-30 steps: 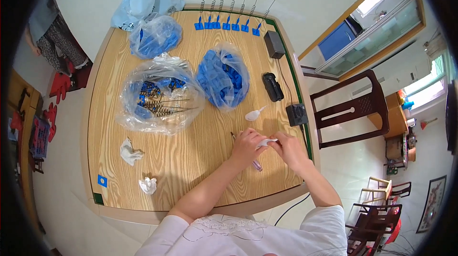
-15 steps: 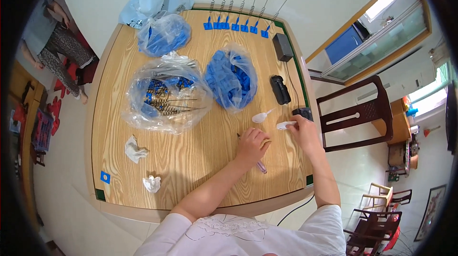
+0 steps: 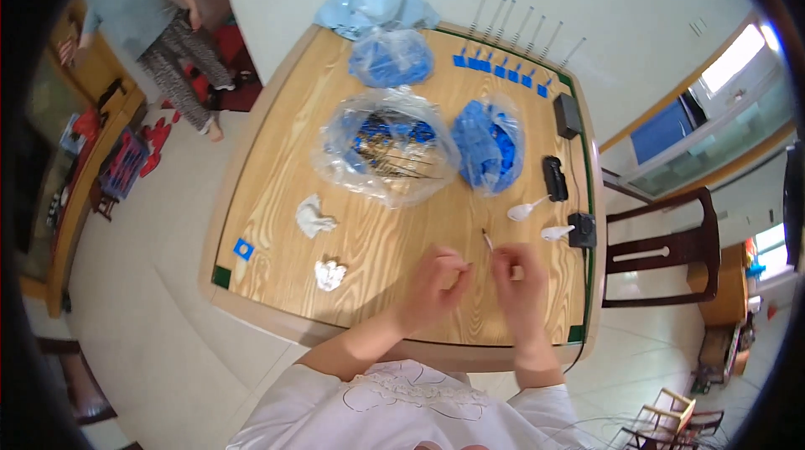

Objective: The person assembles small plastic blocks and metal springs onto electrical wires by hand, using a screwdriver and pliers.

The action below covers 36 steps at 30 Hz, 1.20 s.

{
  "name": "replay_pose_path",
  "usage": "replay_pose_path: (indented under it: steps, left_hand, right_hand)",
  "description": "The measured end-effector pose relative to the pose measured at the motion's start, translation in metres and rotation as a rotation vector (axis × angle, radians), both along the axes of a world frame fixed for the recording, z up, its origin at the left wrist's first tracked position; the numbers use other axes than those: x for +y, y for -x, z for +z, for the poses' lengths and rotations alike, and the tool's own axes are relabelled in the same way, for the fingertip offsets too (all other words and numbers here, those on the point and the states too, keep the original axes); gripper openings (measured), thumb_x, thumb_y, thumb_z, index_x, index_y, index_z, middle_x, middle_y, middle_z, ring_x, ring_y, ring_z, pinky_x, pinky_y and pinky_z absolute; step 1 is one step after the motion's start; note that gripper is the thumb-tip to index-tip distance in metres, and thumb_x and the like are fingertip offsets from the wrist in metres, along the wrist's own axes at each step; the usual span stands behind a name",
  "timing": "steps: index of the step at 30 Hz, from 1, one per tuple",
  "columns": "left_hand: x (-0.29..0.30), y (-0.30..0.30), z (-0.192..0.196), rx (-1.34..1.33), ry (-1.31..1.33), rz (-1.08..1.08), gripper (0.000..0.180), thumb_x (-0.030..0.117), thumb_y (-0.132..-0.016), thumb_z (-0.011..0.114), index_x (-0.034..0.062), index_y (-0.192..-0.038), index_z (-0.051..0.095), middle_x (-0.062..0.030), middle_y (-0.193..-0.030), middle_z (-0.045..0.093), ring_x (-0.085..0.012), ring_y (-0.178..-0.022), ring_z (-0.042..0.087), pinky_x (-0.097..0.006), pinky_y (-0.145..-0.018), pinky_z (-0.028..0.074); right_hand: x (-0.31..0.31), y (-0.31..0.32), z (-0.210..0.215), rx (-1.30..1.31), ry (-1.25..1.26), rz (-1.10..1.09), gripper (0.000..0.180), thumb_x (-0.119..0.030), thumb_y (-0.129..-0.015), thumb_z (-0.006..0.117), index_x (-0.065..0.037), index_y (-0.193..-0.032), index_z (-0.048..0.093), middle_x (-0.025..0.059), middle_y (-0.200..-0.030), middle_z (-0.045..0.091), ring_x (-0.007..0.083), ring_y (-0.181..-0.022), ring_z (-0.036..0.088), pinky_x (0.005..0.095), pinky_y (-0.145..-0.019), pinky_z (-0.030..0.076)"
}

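Note:
My left hand (image 3: pixel 436 289) hovers over the near part of the wooden table (image 3: pixel 277 282), blurred, its fingers curled toward the thumb. Whatever lies between those fingertips is too smeared to name. Close on its right, my right hand (image 3: pixel 517 282) has bent fingers, also blurred; I cannot tell whether it holds anything. A slim pen-like tool (image 3: pixel 487 239) shows its dark tip just beyond the right fingertips, the rest covered by the hand. Farther right lie two white spoon-shaped pieces, one (image 3: pixel 520 212) beside the black holder (image 3: pixel 554 178), the other (image 3: pixel 555 233) against a black box (image 3: pixel 582 230).
Clear bags hold springs (image 3: pixel 394 152) and blue pieces (image 3: pixel 488 148). Several spring rods on blue bases (image 3: pixel 501 71) line the far edge. Crumpled tissues (image 3: pixel 329 275) and a blue square (image 3: pixel 243 249) lie left. A person (image 3: pixel 159 22) stands far left; a chair (image 3: pixel 662 249) is right.
My right hand has let go of a white spoon-shaped piece and drawn in beside my left hand. The whole view has shifted, so the table appears farther right. The other person shows more fully.

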<state>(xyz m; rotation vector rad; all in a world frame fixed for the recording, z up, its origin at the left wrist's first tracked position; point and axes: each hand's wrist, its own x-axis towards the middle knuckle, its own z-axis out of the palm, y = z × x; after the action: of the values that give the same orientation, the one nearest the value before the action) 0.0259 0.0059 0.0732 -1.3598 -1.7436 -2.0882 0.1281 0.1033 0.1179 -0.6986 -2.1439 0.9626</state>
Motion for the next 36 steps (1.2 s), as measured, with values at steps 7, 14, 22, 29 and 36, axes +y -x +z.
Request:
replay_pose_path:
  steps: [7,14,22,29,36]
  left_hand:
    - [-0.159,0.062,-0.05,-0.03,0.383,0.548,0.013,0.001,-0.071,0.069,0.0043,-0.076,0.057,-0.0104,-0.077,0.056,-0.0277,-0.074,0.055,-0.034,-0.065,0.044]
    - [-0.262,0.139,-0.055,-0.061,0.604,0.946,0.019,0.01,-0.073,0.068,0.0028,-0.089,0.062,-0.0112,-0.087,0.057,-0.028,-0.086,0.054,-0.038,-0.074,0.043]
    - [-0.25,0.177,-0.043,-0.188,0.985,0.828,0.042,0.014,-0.062,0.078,0.0019,-0.099,0.06,-0.0125,-0.097,0.056,-0.0302,-0.096,0.052,-0.039,-0.086,0.043]
    - [-0.255,0.186,-0.059,-0.286,0.954,0.76,0.04,0.007,-0.062,0.076,0.0017,-0.094,0.055,-0.0104,-0.078,0.061,-0.0238,-0.074,0.06,-0.034,-0.067,0.048]
    - [-0.25,0.168,-0.055,-0.358,0.852,0.756,0.039,0.005,-0.063,0.074,0.0046,-0.095,0.052,-0.0099,-0.076,0.062,-0.0251,-0.072,0.061,-0.036,-0.066,0.049]
  right_hand:
    - [-0.031,0.046,-0.107,-0.083,0.164,0.024,0.023,-0.013,-0.084,0.061,0.001,-0.07,0.051,0.0003,-0.054,0.04,0.0059,-0.052,0.036,0.0242,-0.046,0.031]
    - [-0.036,0.048,-0.113,-0.051,0.164,0.032,0.025,-0.014,-0.085,0.061,0.002,-0.07,0.05,0.0011,-0.054,0.04,0.0059,-0.053,0.036,0.0248,-0.046,0.032]
    - [-0.034,0.047,-0.109,-0.056,0.177,0.016,0.019,-0.013,-0.082,0.062,0.003,-0.074,0.057,0.0089,-0.053,0.047,0.0102,-0.051,0.043,0.0279,-0.047,0.037]
    - [-0.037,0.045,-0.109,0.011,0.11,0.032,0.023,-0.013,-0.082,0.062,0.002,-0.069,0.052,0.0056,-0.052,0.04,0.0087,-0.05,0.037,0.0272,-0.046,0.033]
    - [-0.034,0.039,-0.118,-0.023,0.148,0.032,0.017,-0.013,-0.08,0.063,0.002,-0.073,0.058,0.0074,-0.053,0.048,0.0096,-0.051,0.045,0.0276,-0.049,0.039]
